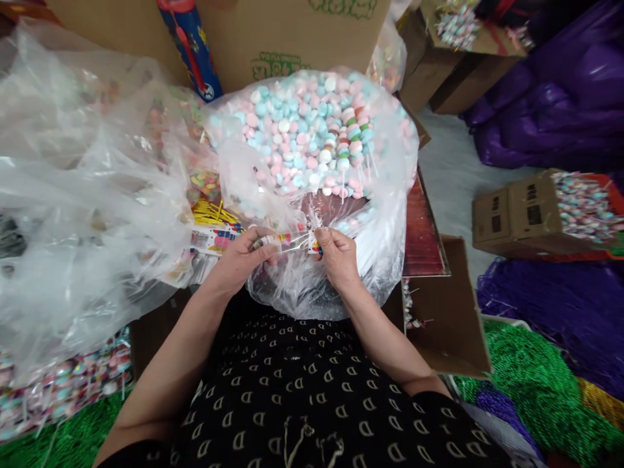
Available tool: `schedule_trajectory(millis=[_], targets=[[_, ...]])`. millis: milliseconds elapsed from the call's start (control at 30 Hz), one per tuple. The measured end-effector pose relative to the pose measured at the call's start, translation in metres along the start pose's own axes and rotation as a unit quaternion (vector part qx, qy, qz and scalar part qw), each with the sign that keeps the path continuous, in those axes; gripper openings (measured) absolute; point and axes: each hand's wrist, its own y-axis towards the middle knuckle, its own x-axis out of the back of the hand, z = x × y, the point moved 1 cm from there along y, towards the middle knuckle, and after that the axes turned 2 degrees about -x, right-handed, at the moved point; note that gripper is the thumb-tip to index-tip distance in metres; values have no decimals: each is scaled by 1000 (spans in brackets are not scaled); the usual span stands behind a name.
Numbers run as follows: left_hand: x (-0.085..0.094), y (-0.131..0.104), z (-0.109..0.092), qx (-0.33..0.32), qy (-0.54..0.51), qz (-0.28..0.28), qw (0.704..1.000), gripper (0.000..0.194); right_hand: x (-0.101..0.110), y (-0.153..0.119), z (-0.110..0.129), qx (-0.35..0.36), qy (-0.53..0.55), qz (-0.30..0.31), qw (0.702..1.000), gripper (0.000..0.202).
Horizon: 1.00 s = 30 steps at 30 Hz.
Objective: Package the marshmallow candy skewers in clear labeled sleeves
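Note:
My left hand is closed on one end of a small clear printed wrapper, with coloured candy showing inside near the fingers. My right hand pinches the wrapper's other end, where a printed patch shows. The wrapper is stretched level between both hands. Beyond them, a large clear bag holds pink, blue and white candies. Several candy sticks with coloured discs lie on top of these. Beside my left hand are printed wrappers and yellow ties.
Clear plastic bags pile up at the left. A cardboard box stands open at the right, beside the red table edge. Behind the candies are a large carton and a blue-and-red container.

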Motion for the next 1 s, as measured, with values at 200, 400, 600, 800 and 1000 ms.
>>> schedule_trajectory(millis=[200, 400, 600, 800, 1000], targets=[[-8, 3, -3, -20, -41, -72, 996, 32, -2, 2, 3, 19, 12, 29, 999, 52], [-13, 10, 4, -63, 12, -97, 993, 26, 1, -2, 6, 31, -27, 41, 998, 64], [-11, 18, 3, -92, -43, -156, 983, 26, 26, 32, 15, 107, -99, 9, 989, 46], [-10, 14, 0, -40, -204, -169, 963, 40, 74, 116, 44, 183, -296, -165, 923, 34], [-4, 10, -1, -6, -287, -96, 953, 45, 73, 149, 45, 45, -432, -134, 891, 25]])
